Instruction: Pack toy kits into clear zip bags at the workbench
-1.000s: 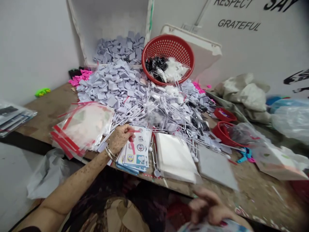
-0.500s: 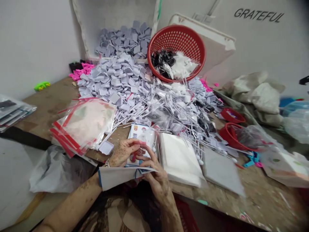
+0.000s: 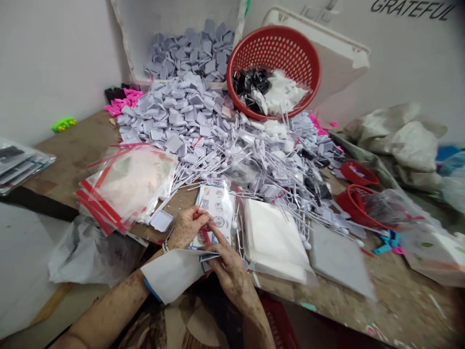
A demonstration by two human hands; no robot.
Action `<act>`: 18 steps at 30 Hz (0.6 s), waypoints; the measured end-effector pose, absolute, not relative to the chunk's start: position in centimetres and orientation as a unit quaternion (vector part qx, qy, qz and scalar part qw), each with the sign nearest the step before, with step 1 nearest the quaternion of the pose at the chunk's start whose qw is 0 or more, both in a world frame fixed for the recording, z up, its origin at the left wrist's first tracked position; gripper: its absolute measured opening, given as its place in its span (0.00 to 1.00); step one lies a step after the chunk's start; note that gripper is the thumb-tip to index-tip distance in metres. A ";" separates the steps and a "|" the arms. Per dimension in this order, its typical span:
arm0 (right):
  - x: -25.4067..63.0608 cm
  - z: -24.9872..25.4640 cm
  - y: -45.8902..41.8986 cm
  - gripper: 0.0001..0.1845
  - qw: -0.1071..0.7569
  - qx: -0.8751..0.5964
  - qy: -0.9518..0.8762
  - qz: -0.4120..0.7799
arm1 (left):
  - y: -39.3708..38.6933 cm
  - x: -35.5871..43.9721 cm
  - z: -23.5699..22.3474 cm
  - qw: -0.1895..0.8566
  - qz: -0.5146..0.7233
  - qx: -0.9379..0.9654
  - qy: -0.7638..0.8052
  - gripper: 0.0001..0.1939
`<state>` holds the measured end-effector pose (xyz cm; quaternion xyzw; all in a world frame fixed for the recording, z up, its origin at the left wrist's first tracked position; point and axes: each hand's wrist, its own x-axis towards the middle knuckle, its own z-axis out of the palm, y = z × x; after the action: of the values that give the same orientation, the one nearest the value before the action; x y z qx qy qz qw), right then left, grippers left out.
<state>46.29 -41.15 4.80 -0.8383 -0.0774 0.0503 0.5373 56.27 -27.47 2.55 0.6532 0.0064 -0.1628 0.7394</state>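
My left hand (image 3: 189, 227) and my right hand (image 3: 227, 266) meet at the table's near edge, both pinched on a white sheet (image 3: 170, 274) whose blank back faces me and hangs over my left forearm. A small pink piece shows between the fingers. Just beyond them lies a stack of printed cartoon sticker sheets (image 3: 218, 208). To the right sit a white pad stack (image 3: 272, 240) and a grey sheet (image 3: 339, 259).
A heap of grey square trays and white sticks (image 3: 218, 140) fills the table's middle. A tilted red basket (image 3: 279, 58) stands behind it. Red-striped zip bags (image 3: 127, 186) lie to the left, small red bowls (image 3: 350, 198) and crumpled bags to the right.
My right hand has come up from my lap to join the left. Together they lifted a sheet off the stack and turned it towards me. The view has tilted down slightly.
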 end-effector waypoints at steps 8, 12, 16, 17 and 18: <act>46.6 5.0 -42.7 0.06 0.527 -0.840 -0.045 0.122 | -25.4 57.6 3.7 0.438 0.040 0.892 -0.102 0.35; 46.3 6.2 -42.5 0.09 0.532 -0.835 -0.097 0.102 | -25.7 57.7 4.3 0.496 -0.025 0.862 -0.099 0.35; 46.8 6.2 -42.3 0.09 0.530 -0.832 -0.115 0.119 | -26.0 57.4 3.9 0.549 -0.119 0.820 -0.109 0.31; 47.1 5.9 -42.3 0.08 0.528 -0.834 -0.104 0.123 | -25.9 57.4 3.9 0.532 -0.121 0.829 -0.120 0.30; 47.4 5.6 -42.3 0.07 0.525 -0.837 -0.090 0.126 | -25.8 57.3 4.0 0.507 -0.112 0.845 -0.129 0.30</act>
<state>47.37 -42.29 5.60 -0.8366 -0.0903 0.1262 0.5254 57.30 -25.85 4.02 0.8448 -0.1295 -0.1116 0.5071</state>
